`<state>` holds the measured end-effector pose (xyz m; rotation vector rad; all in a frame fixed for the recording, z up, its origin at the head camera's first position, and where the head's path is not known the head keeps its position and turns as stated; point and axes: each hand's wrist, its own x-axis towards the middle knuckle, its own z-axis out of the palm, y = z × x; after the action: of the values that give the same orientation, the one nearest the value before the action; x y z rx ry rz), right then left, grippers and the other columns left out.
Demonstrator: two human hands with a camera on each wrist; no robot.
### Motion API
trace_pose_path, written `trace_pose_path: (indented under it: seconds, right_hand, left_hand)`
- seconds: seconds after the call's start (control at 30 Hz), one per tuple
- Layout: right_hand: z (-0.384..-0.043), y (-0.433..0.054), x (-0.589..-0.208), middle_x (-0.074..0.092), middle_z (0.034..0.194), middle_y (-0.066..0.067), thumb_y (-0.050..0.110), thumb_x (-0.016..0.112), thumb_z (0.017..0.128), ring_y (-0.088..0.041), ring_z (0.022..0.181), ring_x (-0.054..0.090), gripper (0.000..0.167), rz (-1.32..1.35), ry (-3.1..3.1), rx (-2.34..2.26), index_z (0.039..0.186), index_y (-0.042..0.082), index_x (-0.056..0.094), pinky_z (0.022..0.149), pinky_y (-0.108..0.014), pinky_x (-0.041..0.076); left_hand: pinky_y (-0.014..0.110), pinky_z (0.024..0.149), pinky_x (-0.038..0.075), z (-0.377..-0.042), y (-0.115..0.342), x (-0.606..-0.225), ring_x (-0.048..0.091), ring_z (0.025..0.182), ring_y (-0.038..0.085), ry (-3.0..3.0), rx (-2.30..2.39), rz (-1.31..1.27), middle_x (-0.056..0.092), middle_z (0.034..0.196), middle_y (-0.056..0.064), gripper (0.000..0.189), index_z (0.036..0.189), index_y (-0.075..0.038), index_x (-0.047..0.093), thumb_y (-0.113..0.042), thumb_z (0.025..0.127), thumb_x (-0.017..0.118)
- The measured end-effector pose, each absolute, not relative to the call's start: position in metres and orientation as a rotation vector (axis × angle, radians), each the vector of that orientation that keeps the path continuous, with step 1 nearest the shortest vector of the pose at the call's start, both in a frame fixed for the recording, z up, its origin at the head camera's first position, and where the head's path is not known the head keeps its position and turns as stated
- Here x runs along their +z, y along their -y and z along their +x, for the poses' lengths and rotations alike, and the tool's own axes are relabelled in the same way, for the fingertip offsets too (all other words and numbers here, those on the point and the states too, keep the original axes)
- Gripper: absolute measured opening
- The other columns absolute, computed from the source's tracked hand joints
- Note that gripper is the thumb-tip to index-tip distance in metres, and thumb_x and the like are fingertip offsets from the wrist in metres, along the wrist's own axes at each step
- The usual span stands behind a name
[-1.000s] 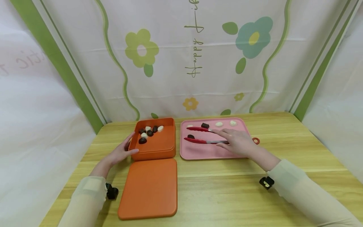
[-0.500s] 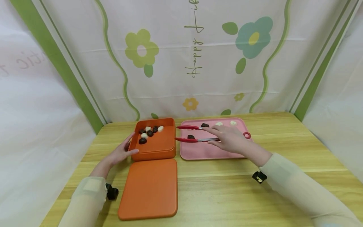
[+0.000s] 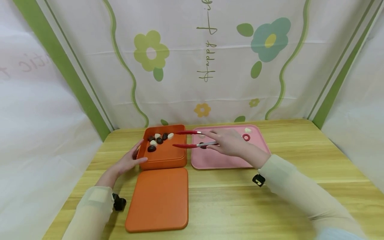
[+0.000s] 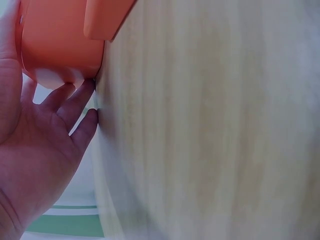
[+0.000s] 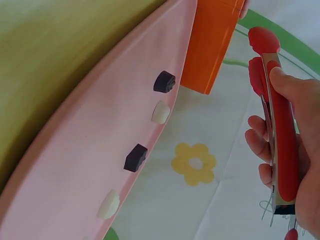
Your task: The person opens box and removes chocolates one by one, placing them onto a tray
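Note:
Both hands are in the head view. My right hand (image 3: 231, 141) grips metal tongs (image 5: 286, 150) with red tips and handle. The tips point left over the right part of an orange box (image 3: 165, 164), spread apart with nothing visible between them. Inside the box lie several dark and white candy-like pieces (image 3: 151, 148) towards the back left. At the box's left front corner rests my left hand (image 3: 127, 163), its thumb by the front rim and its fingers along the left wall. Below the right hand is a pink tray (image 3: 222, 163) bearing dark pieces (image 5: 164, 82) and white pieces (image 5: 160, 112).
Flat in front of the box lies an orange lid (image 3: 159, 200). Everything stands on a wooden table (image 3: 228, 206). A white curtain (image 3: 180, 80) with printed flowers rises behind the box and tray.
My right hand has moved left with the tongs, bringing the red tips from over the tray to over the box. The left hand has stayed at the box.

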<state>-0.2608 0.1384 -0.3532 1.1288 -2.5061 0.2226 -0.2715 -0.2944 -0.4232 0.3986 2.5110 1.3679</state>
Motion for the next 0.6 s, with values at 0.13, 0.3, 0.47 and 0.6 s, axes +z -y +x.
trace_pose_path:
  seconds: [0.13, 0.3, 0.47, 0.6]
  right_hand:
    - [-0.266, -0.125, -0.35, 0.065, 0.117, -0.005, 0.042, 0.07, 0.089, -0.02, 0.08, 0.066, 0.06, 1.119, 2.584, 0.178, 0.143, 0.023, 0.052, 0.05, -0.029, 0.042]
    - [-0.274, -0.108, -0.348, 0.063, 0.125, -0.004, 0.043, 0.068, 0.09, -0.021, 0.083, 0.066, 0.056, 1.145, 2.596, 0.142, 0.139, 0.018, 0.056, 0.058, -0.032, 0.047]
    - [-0.282, -0.09, -0.35, 0.065, 0.119, -0.002, 0.038, 0.07, 0.09, -0.017, 0.082, 0.064, 0.053, 1.188, 2.59, 0.126, 0.137, 0.017, 0.057, 0.061, -0.031, 0.049]
    - [-0.286, -0.074, -0.352, 0.065, 0.105, -0.001, 0.04, 0.066, 0.092, -0.016, 0.079, 0.06, 0.054, 1.202, 2.628, 0.049, 0.141, 0.021, 0.053, 0.061, -0.029, 0.048]
  left_hand:
    - [0.061, 0.108, 0.022, -0.272, 0.294, -0.424, 0.03, 0.134, 0.049, -2.512, 1.362, 0.409, 0.025, 0.15, 0.035, 0.087, 0.158, -0.019, 0.001, -0.018, 0.097, 0.063]
    - [0.061, 0.108, 0.021, -0.273, 0.294, -0.425, 0.028, 0.136, 0.049, -2.512, 1.356, 0.404, 0.023, 0.151, 0.034, 0.086, 0.158, -0.019, 0.002, -0.019, 0.097, 0.063]
    - [0.061, 0.109, 0.02, -0.273, 0.294, -0.424, 0.027, 0.136, 0.048, -2.503, 1.364, 0.398, 0.023, 0.151, 0.034, 0.087, 0.158, -0.02, 0.002, -0.02, 0.097, 0.063]
    - [0.06, 0.11, 0.019, -0.273, 0.295, -0.423, 0.027, 0.137, 0.047, -2.505, 1.364, 0.38, 0.023, 0.151, 0.033, 0.087, 0.158, -0.021, 0.003, -0.021, 0.097, 0.063]
